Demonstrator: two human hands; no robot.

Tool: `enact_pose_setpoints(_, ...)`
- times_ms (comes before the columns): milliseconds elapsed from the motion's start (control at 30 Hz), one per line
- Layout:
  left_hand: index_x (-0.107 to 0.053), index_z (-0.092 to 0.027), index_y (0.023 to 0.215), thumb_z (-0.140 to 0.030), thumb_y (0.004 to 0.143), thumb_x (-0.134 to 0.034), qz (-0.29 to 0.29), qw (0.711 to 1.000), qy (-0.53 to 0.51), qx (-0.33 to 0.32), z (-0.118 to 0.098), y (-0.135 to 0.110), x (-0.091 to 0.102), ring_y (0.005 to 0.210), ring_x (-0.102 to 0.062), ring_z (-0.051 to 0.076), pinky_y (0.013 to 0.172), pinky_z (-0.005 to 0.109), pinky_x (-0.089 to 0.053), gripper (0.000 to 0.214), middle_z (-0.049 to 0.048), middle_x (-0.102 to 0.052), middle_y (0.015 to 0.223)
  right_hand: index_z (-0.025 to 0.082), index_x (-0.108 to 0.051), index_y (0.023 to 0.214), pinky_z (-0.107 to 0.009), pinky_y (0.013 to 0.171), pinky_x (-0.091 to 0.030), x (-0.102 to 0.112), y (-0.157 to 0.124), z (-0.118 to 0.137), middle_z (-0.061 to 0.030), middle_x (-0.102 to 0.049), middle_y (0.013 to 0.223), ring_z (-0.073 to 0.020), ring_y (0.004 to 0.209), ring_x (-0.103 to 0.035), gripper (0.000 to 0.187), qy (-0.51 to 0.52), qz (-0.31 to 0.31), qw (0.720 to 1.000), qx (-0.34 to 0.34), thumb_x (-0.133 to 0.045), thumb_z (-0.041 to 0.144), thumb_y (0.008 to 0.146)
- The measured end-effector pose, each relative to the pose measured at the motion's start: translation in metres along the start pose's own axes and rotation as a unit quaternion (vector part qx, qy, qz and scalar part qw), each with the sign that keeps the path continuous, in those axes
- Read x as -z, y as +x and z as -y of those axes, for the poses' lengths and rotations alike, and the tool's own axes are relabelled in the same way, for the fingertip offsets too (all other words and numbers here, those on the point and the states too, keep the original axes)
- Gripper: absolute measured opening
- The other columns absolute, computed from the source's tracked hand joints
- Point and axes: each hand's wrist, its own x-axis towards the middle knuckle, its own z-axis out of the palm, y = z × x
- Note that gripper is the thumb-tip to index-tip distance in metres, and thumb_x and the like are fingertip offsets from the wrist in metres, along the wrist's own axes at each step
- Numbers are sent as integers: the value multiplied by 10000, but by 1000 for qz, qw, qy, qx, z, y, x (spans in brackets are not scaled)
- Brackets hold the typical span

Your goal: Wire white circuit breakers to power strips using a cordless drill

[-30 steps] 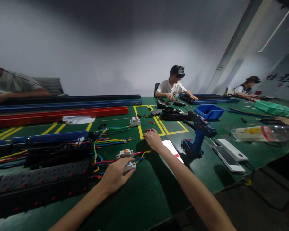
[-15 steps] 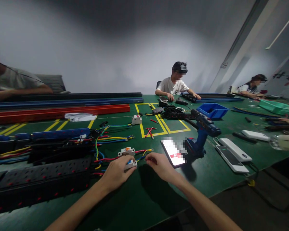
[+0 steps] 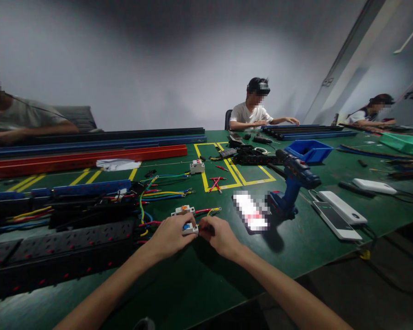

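My left hand [image 3: 170, 236] is closed over a small white circuit breaker [image 3: 189, 228] on the green table [image 3: 206, 279]. My right hand [image 3: 220, 234] sits just to its right, fingers pinched at the breaker's side where coloured wires come out; what it pinches is too small to name. A second white breaker with an orange top [image 3: 183, 210] lies just beyond, with red, yellow and blue wires [image 3: 165, 195] running left to a black power strip [image 3: 55, 250].
A blue cordless drill [image 3: 291, 185] stands right of a lit phone [image 3: 250, 215]. Two more phones [image 3: 340, 213] lie further right. Red and blue rails [image 3: 86, 158], a blue bin [image 3: 308, 151] and loose parts lie beyond. Other people sit at the far side.
My right hand has drawn back from the yellow-marked area to the breaker under my left hand. The view has shifted slightly. The person opposite has reached one arm out sideways.
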Motion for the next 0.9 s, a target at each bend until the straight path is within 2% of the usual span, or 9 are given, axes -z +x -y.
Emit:
enact_pose_setpoints(133, -597, -247, 921, -255, 776, -615, 14, 999, 39, -22, -6, 10, 3, 793, -639, 211, 691, 281, -416, 146, 10, -675, 863, 208, -560, 1142, -229, 793, -463, 0, 1, 4, -40, -643, 1049, -132, 889, -605, 342, 9, -3, 1000, 6, -565, 117, 813)
enact_pose_setpoints(200, -594, -244, 912, -233, 777, -596, 16, 999, 40, -28, -7, 12, 1, 792, -637, 209, 683, 281, -415, 136, 15, -675, 867, 218, -546, 1153, -226, 802, -460, 2, -2, 4, -36, -638, 1080, -131, 909, -604, 374, 5, -4, 1000, 5, -561, 94, 801)
enact_pose_setpoints(400, -594, -243, 928, -179, 756, -573, 5, 999, 19, -43, -5, 11, -8, 769, -633, 201, 699, 286, -426, 185, 17, -669, 864, 196, -630, 927, -227, 715, -432, 7, -8, -3, -29, -646, 913, -131, 782, -571, 154, -27, -3, 1000, -8, -600, 124, 793)
enact_pose_setpoints(567, -595, -234, 975, -203, 727, -612, -25, 999, 14, -25, -4, 9, -14, 781, -640, 215, 675, 286, -429, 251, 25, -672, 875, 194, -639, 899, -229, 763, -440, 5, -1, -5, -16, -653, 922, -130, 844, -586, 150, -18, -5, 1000, 3, -598, 104, 785)
enact_pose_setpoints(667, -590, -240, 1056, -212, 746, -617, -28, 999, 16, -19, -3, 9, -17, 784, -649, 220, 670, 289, -435, 313, 28, -680, 886, 200, -614, 1002, -225, 784, -462, 7, 0, 0, -10, -658, 970, -121, 873, -608, 226, -6, -1, 1000, 4, -584, 108, 798)
enact_pose_setpoints(800, -562, -247, 1170, -200, 772, -602, -23, 999, 18, -15, -2, 8, -19, 782, -667, 222, 650, 283, -444, 402, 29, -696, 884, 230, -564, 1177, -278, 896, -465, 23, -10, 0, -27, -639, 1119, -155, 1023, -597, 454, -15, -9, 1000, -16, -653, 129, 744)
enact_pose_setpoints(900, -604, -244, 1110, -218, 775, -616, -22, 999, 30, -22, -1, 8, -18, 804, -673, 228, 682, 299, -458, 337, 36, -704, 912, 215, -618, 1088, -328, 922, -458, 42, -21, -7, -50, -639, 1094, -180, 1026, -586, 345, -37, -24, 998, -46, -610, 117, 757)
